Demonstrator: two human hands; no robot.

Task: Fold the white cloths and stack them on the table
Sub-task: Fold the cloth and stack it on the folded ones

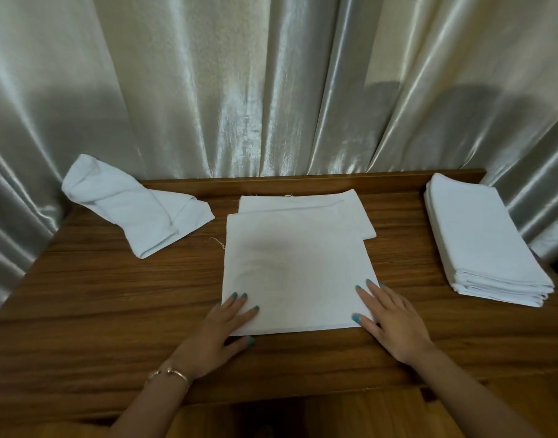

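Observation:
A folded white cloth [295,267] lies flat in the middle of the wooden table [113,295]. My left hand [222,330] rests with straight fingers on its near left corner. My right hand [388,317] lies flat on its near right corner. Behind it, partly covered, lies a second flat white cloth [306,202]. A stack of several folded white cloths [480,241] sits at the right edge of the table. A crumpled white cloth [132,200] lies at the back left.
Shiny pale curtains [271,90] hang right behind the table and along both sides. A raised wooden lip [303,180] runs along the table's back edge. A lower wooden ledge [303,418] shows under the near edge.

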